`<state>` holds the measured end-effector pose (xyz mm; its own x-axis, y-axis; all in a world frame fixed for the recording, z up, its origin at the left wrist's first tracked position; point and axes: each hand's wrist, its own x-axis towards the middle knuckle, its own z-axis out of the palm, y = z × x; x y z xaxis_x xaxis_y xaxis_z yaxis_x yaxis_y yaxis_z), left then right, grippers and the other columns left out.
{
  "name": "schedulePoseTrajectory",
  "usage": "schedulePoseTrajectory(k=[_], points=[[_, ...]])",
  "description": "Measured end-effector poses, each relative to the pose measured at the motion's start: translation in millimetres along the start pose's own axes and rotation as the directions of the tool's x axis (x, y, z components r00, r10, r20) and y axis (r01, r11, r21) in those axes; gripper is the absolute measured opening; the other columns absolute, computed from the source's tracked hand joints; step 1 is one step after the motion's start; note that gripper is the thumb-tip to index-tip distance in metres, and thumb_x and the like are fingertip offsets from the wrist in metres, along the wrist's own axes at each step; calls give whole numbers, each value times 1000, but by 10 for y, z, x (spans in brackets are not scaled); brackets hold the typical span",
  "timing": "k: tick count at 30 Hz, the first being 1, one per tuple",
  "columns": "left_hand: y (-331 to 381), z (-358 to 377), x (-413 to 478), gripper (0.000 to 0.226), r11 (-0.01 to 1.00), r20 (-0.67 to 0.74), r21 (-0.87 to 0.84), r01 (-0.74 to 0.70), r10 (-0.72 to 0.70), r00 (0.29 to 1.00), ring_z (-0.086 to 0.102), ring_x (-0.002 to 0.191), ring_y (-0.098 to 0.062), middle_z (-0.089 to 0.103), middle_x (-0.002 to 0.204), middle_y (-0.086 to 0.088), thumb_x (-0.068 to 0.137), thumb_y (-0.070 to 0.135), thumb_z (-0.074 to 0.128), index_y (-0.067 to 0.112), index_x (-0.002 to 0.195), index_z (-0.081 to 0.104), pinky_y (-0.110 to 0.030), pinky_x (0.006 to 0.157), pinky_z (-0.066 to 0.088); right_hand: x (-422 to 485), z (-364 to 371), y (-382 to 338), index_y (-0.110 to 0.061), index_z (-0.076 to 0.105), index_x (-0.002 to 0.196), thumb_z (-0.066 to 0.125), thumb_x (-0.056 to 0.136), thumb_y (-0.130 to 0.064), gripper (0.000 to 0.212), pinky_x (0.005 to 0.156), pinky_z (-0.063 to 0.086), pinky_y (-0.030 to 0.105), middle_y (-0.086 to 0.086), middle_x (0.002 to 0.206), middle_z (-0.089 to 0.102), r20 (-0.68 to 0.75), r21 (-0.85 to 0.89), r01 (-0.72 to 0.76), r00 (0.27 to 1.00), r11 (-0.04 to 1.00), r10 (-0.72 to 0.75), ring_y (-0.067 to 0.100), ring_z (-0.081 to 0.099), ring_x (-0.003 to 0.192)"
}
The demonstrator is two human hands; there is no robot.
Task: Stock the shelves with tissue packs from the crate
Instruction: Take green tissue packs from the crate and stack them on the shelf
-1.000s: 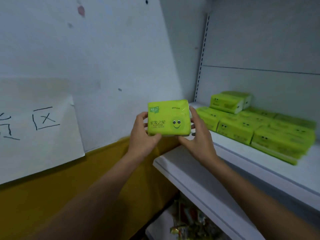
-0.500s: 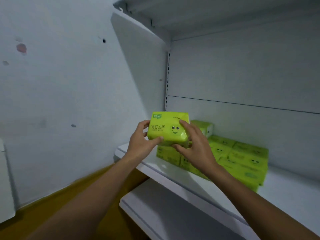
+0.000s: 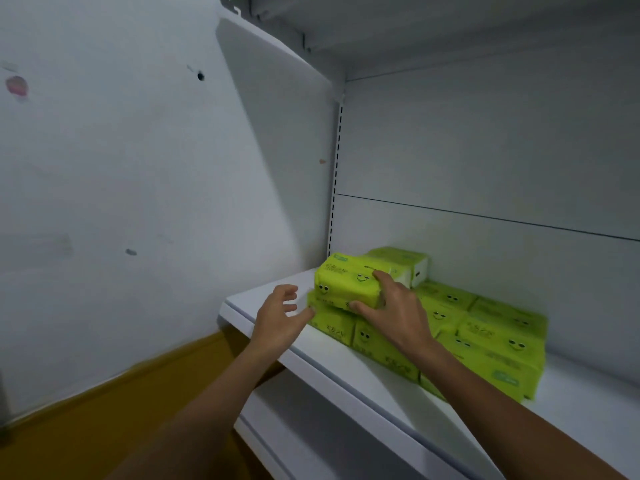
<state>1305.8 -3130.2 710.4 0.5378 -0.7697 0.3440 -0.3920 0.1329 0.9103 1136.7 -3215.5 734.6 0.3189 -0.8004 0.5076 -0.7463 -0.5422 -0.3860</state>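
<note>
Head view, shelf bay. The right hand [image 3: 398, 308] is gripping the right end of a lime-green tissue pack [image 3: 349, 284], its fingers curling over the top face and its thumb pressing along the lower front edge. The pack is lying flat on the left end of the stocked packs [image 3: 491, 341], which are standing in rows on the shelf [image 3: 346, 372], and just in front of another upper pack [image 3: 401, 261].

The left hand [image 3: 278, 318] is hovering with its fingers spread and loosely bent, holding nothing. Its thumb is just beside the stack's left corner, and contact cannot be told.

The pack is probably handling as a light, soft block. It is likely yielding under pressure, and its glossy film wrap, printed with smiling faces, is looking slick. Holding it by the short ends or across the broad faces is likely spreading the squeeze, while pinching a corner risks crumpling only film. The shelf is appearing smooth, white and rigid, with a slotted upright [image 3: 335, 181] running up the rear corner.
</note>
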Motion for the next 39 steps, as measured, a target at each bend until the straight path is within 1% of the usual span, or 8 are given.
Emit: schedulePoseTrajectory(k=[5, 14, 18, 21, 25, 31, 34, 39], points=[[-67, 77, -63, 47, 999, 31, 2, 34, -34, 999, 54, 98, -15, 53, 117, -1, 80, 13, 71, 10, 122, 49, -23, 79, 40, 67, 137, -106, -24, 41, 130, 52, 76, -71, 72, 82, 46, 39, 8, 113, 63, 8, -143, -32, 999, 989, 34, 30, 58, 107], [-108, 177, -134, 38, 996, 45, 6, 92, -92, 995, 55, 94, -14, 55, 108, 1, 82, 12, 68, 12, 117, 51, -16, 70, 42, 198, 251, -181, -17, 38, 126, 54, 73, -73, 79, 90, 40, 51, 11, 128, 36, 24, -240, -64, 997, 969, 72, 32, 37, 119], [-168, 127, -161, 42, 993, 46, 17, 120, -120, 992, 55, 96, -14, 55, 113, -1, 83, 14, 67, 12, 122, 50, -21, 78, 41, 154, 288, -161, -16, 38, 129, 51, 73, -76, 82, 93, 37, 49, 12, 136, 31, -11, -240, -39, 999, 970, 37, 32, 34, 121], [-178, 66, -179, 41, 991, 44, 15, 134, -135, 990, 56, 96, -14, 56, 115, -3, 83, 13, 66, 12, 121, 52, -23, 80, 43, 129, 227, -182, -14, 41, 133, 46, 80, -70, 77, 93, 33, 47, 14, 145, 29, -109, -205, 32, 992, 978, -55, 32, 33, 125], [-211, -42, -230, 39, 991, 26, 20, 135, -135, 990, 55, 94, -12, 56, 113, -1, 84, 13, 66, 12, 120, 52, -17, 72, 43, 115, 187, -384, -9, 51, 126, 29, 75, -66, 79, 86, 37, 46, 16, 129, 48, -197, -118, 157, 964, 981, -178, 35, 45, 114], [-372, -430, -454, 39, 987, 0, 10, 157, -157, 988, 55, 96, -11, 56, 116, -3, 84, 12, 65, 12, 120, 51, -14, 72, 43, -64, 434, -933, -4, 60, 111, 42, 76, -45, 57, 73, 46, 42, 18, 111, 58, -257, -17, 385, 890, 923, -376, 38, 57, 97], [-552, -796, -648, 42, 981, -58, 31, 190, -188, 981, 56, 96, -14, 55, 121, -7, 83, 12, 66, 8, 122, 50, -23, 77, 44, -283, 711, -1256, -4, 58, 117, 45, 77, -42, 57, 80, 46, 45, 20, 116, 57, -205, 71, 441, 884, 895, -420, 39, 55, 104], [-1094, -1561, -1217, 43, 919, -177, 136, 369, -344, 922, 53, 97, -12, 54, 124, -5, 86, 16, 64, 10, 125, 49, -22, 71, 45, -847, 1441, -1688, -10, 37, 140, 53, 90, -32, 56, 97, 34, 41, 14, 139, 42, 156, 146, 397, 895, 906, -418, 31, 38, 127]])
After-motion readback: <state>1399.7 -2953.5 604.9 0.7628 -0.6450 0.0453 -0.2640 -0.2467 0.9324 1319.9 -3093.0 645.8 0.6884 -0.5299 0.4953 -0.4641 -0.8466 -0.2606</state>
